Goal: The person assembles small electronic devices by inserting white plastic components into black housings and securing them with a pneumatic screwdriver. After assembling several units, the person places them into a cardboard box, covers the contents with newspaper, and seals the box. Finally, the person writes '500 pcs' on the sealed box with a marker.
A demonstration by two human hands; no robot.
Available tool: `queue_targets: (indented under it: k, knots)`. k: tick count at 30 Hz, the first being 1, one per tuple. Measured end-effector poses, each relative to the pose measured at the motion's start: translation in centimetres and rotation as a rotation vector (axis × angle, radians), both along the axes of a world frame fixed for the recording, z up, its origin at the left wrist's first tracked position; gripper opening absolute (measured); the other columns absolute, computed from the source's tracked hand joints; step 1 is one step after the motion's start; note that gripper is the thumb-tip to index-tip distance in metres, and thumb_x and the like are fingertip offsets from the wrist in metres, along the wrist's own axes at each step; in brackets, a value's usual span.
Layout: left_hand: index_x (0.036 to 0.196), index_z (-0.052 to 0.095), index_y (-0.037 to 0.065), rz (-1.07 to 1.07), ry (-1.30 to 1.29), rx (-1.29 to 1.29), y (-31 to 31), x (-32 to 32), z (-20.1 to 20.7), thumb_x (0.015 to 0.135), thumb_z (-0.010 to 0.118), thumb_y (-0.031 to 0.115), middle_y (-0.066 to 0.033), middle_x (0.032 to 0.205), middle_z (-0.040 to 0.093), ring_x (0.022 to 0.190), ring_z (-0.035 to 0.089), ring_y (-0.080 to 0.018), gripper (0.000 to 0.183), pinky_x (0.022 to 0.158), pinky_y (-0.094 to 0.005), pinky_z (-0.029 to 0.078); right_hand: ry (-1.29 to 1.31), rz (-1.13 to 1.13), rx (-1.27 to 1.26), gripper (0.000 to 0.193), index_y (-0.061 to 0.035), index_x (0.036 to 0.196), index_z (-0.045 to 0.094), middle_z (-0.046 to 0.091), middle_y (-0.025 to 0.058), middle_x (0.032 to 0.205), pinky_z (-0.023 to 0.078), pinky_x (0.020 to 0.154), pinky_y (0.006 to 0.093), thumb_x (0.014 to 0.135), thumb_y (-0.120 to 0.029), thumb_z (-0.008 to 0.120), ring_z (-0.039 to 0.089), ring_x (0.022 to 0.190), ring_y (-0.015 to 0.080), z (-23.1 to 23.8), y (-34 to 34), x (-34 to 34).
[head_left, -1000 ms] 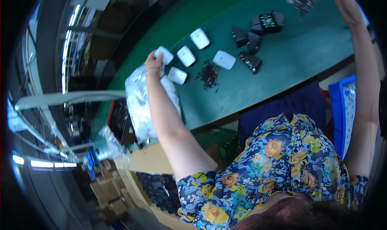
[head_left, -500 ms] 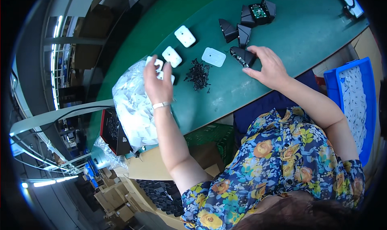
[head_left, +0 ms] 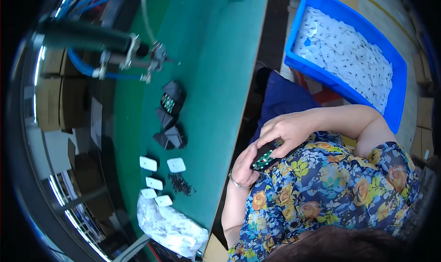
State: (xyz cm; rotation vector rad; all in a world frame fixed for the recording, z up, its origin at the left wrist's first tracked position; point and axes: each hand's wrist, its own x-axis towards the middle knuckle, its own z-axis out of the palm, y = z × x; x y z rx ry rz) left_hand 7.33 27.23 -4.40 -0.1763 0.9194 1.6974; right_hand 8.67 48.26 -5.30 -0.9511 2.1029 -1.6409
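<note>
Close to my body, past the table's edge, both hands hold a black plastic housing (head_left: 263,162) with a green circuit board showing in it. My left hand (head_left: 243,170) is closed round its left side. My right hand (head_left: 285,129) grips it from above and the right, its fingers bent over the top. Part of the housing is hidden behind the fingers. On the green table (head_left: 211,87) lie more black housings (head_left: 170,137), one with a circuit board (head_left: 168,102) exposed. Several white plates (head_left: 154,183) lie near a heap of small black parts (head_left: 180,184).
A clear plastic bag (head_left: 170,227) of white pieces lies at the table's near left. Above the table's far part hangs a metal fixture (head_left: 133,55) with hoses. To the right, a blue bin (head_left: 301,62) holds many white pieces with dark bits.
My left hand has left the white plates by the bag. My right hand has brought a black housing off the table, and both hands now hold it near my body. The view has turned.
</note>
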Motion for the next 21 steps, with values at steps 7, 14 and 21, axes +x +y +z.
queue_targets:
  k: [7,14,21]
  knots:
    - [0.126,0.034,-0.004,-0.081,-0.237,0.122,1.2,-1.3,-2.8,0.089,0.049,0.025,-0.0222,0.106,0.055,0.09,0.061,-0.0314,0.049,0.074,-0.035,0.054,-0.239,-0.885,0.06,0.018,-0.0024,0.094,0.061,0.06,0.0069,0.09,0.046,0.074,0.0274,0.079,-0.012,0.06,0.057,0.084,0.0153,-2.6,7.6,3.8]
    - [0.124,0.036,-0.004,-0.103,-0.153,-0.033,3.2,-1.7,-3.0,0.089,0.048,0.031,-0.0229,0.104,0.056,0.088,0.061,-0.0318,0.051,0.071,-0.0351,0.054,-0.645,-1.245,0.787,0.03,-0.005,0.099,0.06,0.062,0.0131,0.096,0.045,0.078,0.0373,0.079,-0.028,0.057,0.059,0.091,0.0268,-16.2,18.0,3.3]
    - [0.123,0.038,-0.006,-0.084,0.01,-0.1,2.2,-1.7,-2.2,0.087,0.051,0.033,-0.0221,0.101,0.057,0.085,0.062,-0.0313,0.054,0.069,-0.0347,0.054,-0.601,-1.305,0.756,0.022,-0.0065,0.09,0.058,0.063,0.0132,0.089,0.045,0.075,0.0377,0.078,-0.025,0.058,0.059,0.086,0.0277,-17.7,16.3,2.0]
